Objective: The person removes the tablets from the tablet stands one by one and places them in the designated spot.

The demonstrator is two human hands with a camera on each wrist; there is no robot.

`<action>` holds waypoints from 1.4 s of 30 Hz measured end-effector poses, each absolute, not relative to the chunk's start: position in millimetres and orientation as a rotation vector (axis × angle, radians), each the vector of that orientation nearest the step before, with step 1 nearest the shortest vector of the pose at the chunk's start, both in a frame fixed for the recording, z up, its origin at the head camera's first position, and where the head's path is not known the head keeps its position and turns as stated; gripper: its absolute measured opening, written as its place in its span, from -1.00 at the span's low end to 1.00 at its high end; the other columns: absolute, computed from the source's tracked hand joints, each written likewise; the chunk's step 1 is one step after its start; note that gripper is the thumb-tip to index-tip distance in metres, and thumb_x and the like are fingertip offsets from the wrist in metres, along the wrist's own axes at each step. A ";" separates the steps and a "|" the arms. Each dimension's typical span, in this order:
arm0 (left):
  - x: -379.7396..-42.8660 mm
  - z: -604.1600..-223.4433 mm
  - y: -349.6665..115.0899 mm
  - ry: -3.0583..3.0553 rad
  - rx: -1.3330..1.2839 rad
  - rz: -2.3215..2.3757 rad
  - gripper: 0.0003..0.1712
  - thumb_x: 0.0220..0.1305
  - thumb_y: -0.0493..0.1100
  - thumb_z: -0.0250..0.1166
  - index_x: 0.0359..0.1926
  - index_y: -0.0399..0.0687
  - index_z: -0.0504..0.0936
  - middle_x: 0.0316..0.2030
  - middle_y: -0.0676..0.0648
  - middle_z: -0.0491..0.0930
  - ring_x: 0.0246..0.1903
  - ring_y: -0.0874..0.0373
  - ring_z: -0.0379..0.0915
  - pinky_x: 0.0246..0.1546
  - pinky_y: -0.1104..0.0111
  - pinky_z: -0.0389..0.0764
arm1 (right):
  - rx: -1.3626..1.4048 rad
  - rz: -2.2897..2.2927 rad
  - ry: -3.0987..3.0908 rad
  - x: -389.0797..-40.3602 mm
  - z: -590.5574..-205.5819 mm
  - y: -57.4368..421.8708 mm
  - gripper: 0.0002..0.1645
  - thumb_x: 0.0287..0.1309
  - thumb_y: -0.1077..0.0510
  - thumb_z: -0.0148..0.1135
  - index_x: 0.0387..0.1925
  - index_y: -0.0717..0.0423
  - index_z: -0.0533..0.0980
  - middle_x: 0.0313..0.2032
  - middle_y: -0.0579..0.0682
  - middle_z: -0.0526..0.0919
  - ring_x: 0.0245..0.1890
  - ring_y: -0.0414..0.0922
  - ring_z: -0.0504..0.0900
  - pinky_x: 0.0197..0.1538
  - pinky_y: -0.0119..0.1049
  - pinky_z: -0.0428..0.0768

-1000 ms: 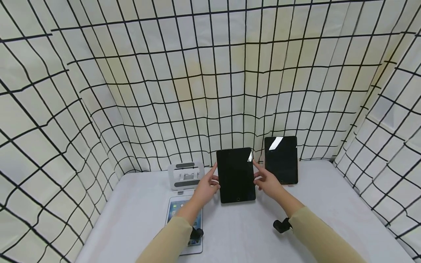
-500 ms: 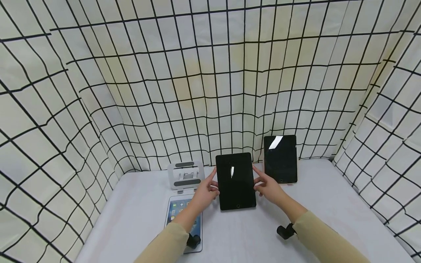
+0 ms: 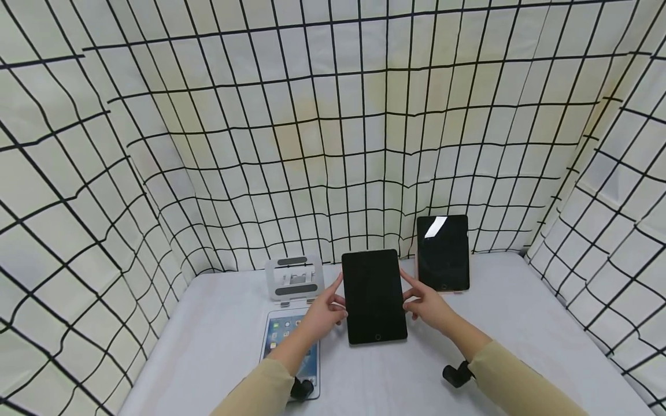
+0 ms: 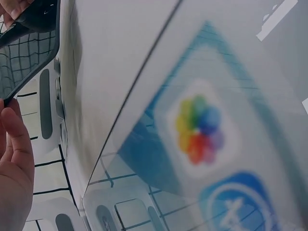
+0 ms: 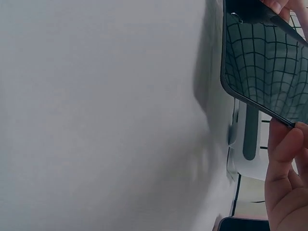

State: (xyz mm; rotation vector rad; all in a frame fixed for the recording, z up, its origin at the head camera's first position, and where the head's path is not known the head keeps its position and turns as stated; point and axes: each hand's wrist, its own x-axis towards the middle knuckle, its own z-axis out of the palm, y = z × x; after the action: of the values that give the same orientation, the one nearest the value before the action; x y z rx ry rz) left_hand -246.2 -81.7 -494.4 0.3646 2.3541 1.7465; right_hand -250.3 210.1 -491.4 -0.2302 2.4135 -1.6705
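Held tablet has come lower, both hands with it

The dark tablet (image 3: 374, 297) sits lower in the head view than a second ago, in front of the person above the white table (image 3: 374, 381). Left hand (image 3: 324, 312) and right hand (image 3: 432, 306) pinch its opposite side edges; fingers behind it are hidden. The wrist views show a pale stand (image 5: 250, 139) behind it, mostly covered; whether they touch, I can't tell. The left sleeve (image 3: 255, 390), forearm and black wrist camera (image 3: 302, 389) cover part of a white tablet (image 3: 279, 325), its icons blurred and cut off in the left wrist view. Glare crosses the other dark tablet (image 3: 443, 260) on the right; its support barely shows.
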 end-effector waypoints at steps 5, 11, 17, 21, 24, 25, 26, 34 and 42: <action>-241.2 -496.6 -84.4 2.333 0.364 1.737 0.08 0.17 -0.53 0.29 0.56 0.23 0.05 -0.21 -0.17 0.53 -0.28 0.10 0.61 -0.39 0.24 0.64 | -0.237 -1.639 2.402 -246.6 -497.5 212.2 -0.01 0.23 0.41 0.23 0.55 -0.18 0.07 -0.13 0.12 0.60 -0.33 0.05 0.60 -0.30 -0.25 0.64; -236.0 -498.6 -85.6 2.301 0.332 1.711 0.08 0.16 -0.51 0.30 0.56 0.23 0.05 -0.23 -0.15 0.53 -0.31 0.08 0.61 -0.38 0.25 0.64 | -0.268 -1.638 2.377 -241.4 -502.8 214.8 -0.01 0.19 0.43 0.25 0.55 -0.11 0.09 -0.19 0.10 0.64 -0.36 0.03 0.59 -0.34 -0.23 0.64; -230.2 -504.9 -84.1 2.252 0.319 1.701 0.09 0.11 -0.52 0.29 0.56 0.17 0.06 -0.29 -0.13 0.54 -0.41 0.07 0.57 -0.39 0.25 0.64 | -0.252 -1.644 2.318 -233.3 -508.9 218.4 -0.02 0.17 0.41 0.26 0.54 -0.01 0.08 -0.22 0.08 0.66 -0.36 -0.04 0.58 -0.38 -0.24 0.60; -225.4 -508.2 -83.2 2.224 0.287 1.693 0.09 0.10 -0.51 0.30 0.56 0.17 0.06 -0.30 -0.12 0.54 -0.45 0.09 0.51 -0.39 0.25 0.62 | -0.227 -1.642 2.279 -226.9 -510.2 219.1 -0.01 0.15 0.40 0.27 0.54 0.03 0.07 -0.27 0.06 0.66 -0.37 -0.06 0.58 -0.40 -0.25 0.59; -221.0 -509.2 -82.7 2.225 0.249 1.678 0.09 0.09 -0.50 0.32 0.56 0.20 0.07 -0.31 -0.12 0.56 -0.45 0.08 0.52 -0.38 0.26 0.61 | -0.214 -1.643 2.253 -222.9 -510.0 219.1 -0.01 0.14 0.40 0.27 0.54 0.04 0.07 -0.28 0.06 0.65 -0.37 -0.06 0.59 -0.40 -0.25 0.58; -219.5 -509.4 -82.5 2.232 0.233 1.667 0.09 0.09 -0.49 0.33 0.56 0.21 0.09 -0.31 -0.11 0.56 -0.46 0.08 0.52 -0.38 0.26 0.60 | -0.206 -1.639 2.247 -221.9 -510.1 219.1 -0.01 0.14 0.40 0.28 0.54 0.03 0.08 -0.29 0.06 0.65 -0.37 -0.06 0.58 -0.40 -0.25 0.58; -218.0 -509.7 -82.3 2.236 0.221 1.660 0.09 0.08 -0.49 0.34 0.55 0.21 0.10 -0.31 -0.11 0.57 -0.46 0.07 0.52 -0.39 0.26 0.60 | -0.197 -1.637 2.241 -220.8 -510.1 219.2 -0.01 0.14 0.39 0.28 0.54 0.03 0.08 -0.29 0.05 0.64 -0.37 -0.06 0.58 -0.40 -0.25 0.57; -210.3 -512.3 -82.7 2.259 0.171 1.627 0.11 0.02 -0.49 0.36 0.54 0.21 0.14 -0.35 -0.08 0.59 -0.54 0.07 0.49 -0.48 0.29 0.55 | -0.099 -1.589 2.210 -219.6 -509.8 215.8 0.00 0.12 0.39 0.30 0.53 -0.02 0.11 -0.34 0.04 0.65 -0.45 -0.07 0.56 -0.40 -0.27 0.56; -204.2 -514.4 -81.0 2.252 0.137 1.629 0.09 -0.01 -0.54 0.36 0.53 0.05 0.16 -0.41 -0.09 0.60 -0.56 0.11 0.50 -0.53 0.33 0.52 | -0.086 -1.588 2.171 -215.2 -512.8 212.6 0.01 0.07 0.44 0.30 0.52 0.10 0.10 -0.36 0.08 0.65 -0.52 -0.10 0.54 -0.43 -0.30 0.56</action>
State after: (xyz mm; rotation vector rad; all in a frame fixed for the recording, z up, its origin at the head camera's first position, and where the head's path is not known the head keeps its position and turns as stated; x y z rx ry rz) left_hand -204.2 -81.0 -514.4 0.1366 2.2522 1.6287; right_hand -215.2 212.6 -512.8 -0.0855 2.1707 -1.5875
